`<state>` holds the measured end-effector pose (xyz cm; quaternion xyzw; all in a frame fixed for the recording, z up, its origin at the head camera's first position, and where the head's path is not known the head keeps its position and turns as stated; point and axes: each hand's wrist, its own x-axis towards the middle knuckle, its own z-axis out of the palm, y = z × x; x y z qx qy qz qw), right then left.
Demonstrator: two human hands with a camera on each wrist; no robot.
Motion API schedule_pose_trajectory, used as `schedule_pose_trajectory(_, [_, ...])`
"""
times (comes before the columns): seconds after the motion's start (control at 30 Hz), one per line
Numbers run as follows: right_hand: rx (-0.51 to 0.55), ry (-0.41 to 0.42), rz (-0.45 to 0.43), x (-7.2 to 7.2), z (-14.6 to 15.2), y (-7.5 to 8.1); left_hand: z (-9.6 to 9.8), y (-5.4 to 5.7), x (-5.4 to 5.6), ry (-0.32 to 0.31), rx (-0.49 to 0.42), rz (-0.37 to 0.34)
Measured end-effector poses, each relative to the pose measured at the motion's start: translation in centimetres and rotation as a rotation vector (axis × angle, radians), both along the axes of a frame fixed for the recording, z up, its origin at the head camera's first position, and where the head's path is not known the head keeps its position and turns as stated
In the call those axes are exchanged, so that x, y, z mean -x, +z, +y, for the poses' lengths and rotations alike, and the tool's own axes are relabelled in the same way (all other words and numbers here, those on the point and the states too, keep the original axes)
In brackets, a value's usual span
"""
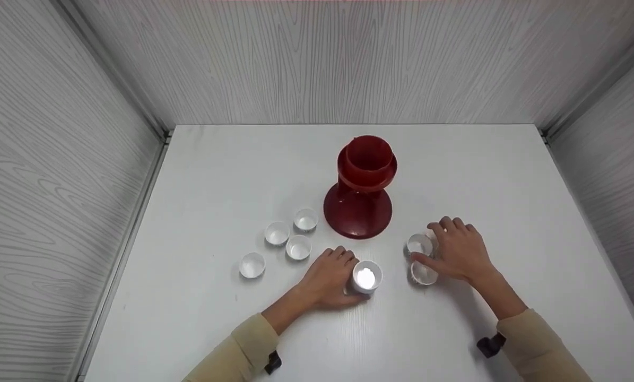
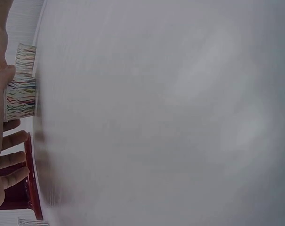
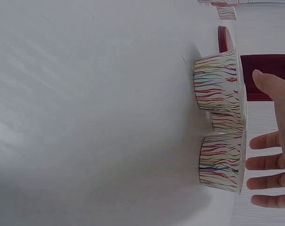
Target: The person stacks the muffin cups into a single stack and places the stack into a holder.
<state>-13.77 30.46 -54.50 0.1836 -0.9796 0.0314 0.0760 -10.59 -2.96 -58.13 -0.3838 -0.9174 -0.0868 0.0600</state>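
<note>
My left hand [image 1: 330, 278] curls round a small white paper cup [image 1: 367, 276], with the thumb on its near side and the fingers on its far left. In the left wrist view, this cup [image 2: 21, 98] has wavy coloured lines on its wall. My right hand [image 1: 457, 252] hovers over paper cups at the right, fingers apart and gripping none. Its thumb overlaps the nearer cup [image 1: 424, 274]; another cup [image 1: 419, 244] stands just beyond. The right wrist view shows a third cup [image 3: 225, 122] between two striped ones, mostly hidden in the head view.
A red plastic stand [image 1: 358, 212] with a wide round base and a cup-shaped top stands beyond the hands. Several more paper cups, including the leftmost one [image 1: 252, 265], stand upright left of my left hand. Grey wood-grain panels [image 1: 317, 63] enclose the white table [image 1: 232, 159].
</note>
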Motion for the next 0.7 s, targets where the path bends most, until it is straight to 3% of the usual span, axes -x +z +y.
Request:
schedule_pose_trajectory(0.2, [-0.032, -0.027, 0.003, 0.2, -0.3, 0.0, -0.2, 0.0, 0.2, 0.014, 0.017, -0.002])
schedule_pose_trajectory(0.43, [-0.060, -0.081, -0.083, 0.3, -1.0, -0.2, -0.2, 0.0, 0.3, 0.033, 0.033, -0.015])
schedule_pose_trajectory(0.7, [-0.063, -0.079, -0.074, 0.3, -1.4, -0.2, -0.4, 0.0, 0.3, 0.041, 0.038, 0.004])
